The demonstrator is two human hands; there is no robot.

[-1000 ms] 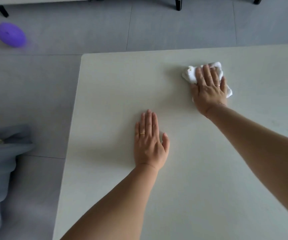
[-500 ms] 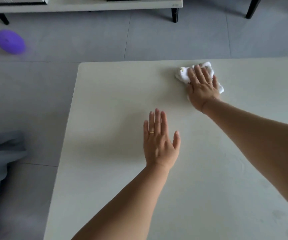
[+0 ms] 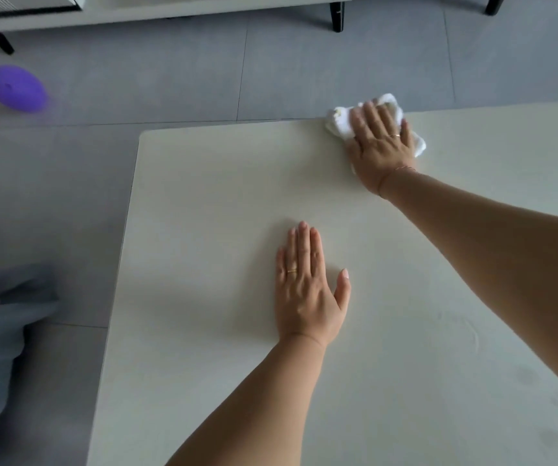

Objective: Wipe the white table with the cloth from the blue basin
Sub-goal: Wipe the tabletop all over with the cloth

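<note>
Over on the far left, down low, a heap of grey-blue fabric [image 3: 2, 348] lies on the grey tiled floor [image 3: 176, 82], a patterned trim just peeping in at the frame edge, and up above it a round purple object [image 3: 17, 88] sits on the tiles, well apart from everything else. Along the top runs a low white cabinet [image 3: 170, 10] on dark legs, cut off by the frame. Moving across, the white table [image 3: 203, 203] fills the middle and right of the view, its rounded far-left corner plainly in sight. On it, near the middle, the person's left hand [image 3: 307, 294] lies palm down, fingers straight and close together, thumb out to the side, gripping nothing; a thin gold ring [image 3: 292, 271] shows on one finger. Further right and further away, the right arm reaches out across the tabletop, and the right hand [image 3: 380, 148] is pressed flat on top of the cloth [image 3: 338, 126], fingers laid out straight over it rather than curled round it. That cloth is white and bunched, and it sits right at the table's far edge, showing to the left of the fingers, beyond the fingertips and beside the little finger. A ring [image 3: 395, 135] and a fine bracelet [image 3: 405, 168] show on that hand and wrist. Lower right, faint curved streaks [image 3: 469, 331] mark the tabletop
</note>
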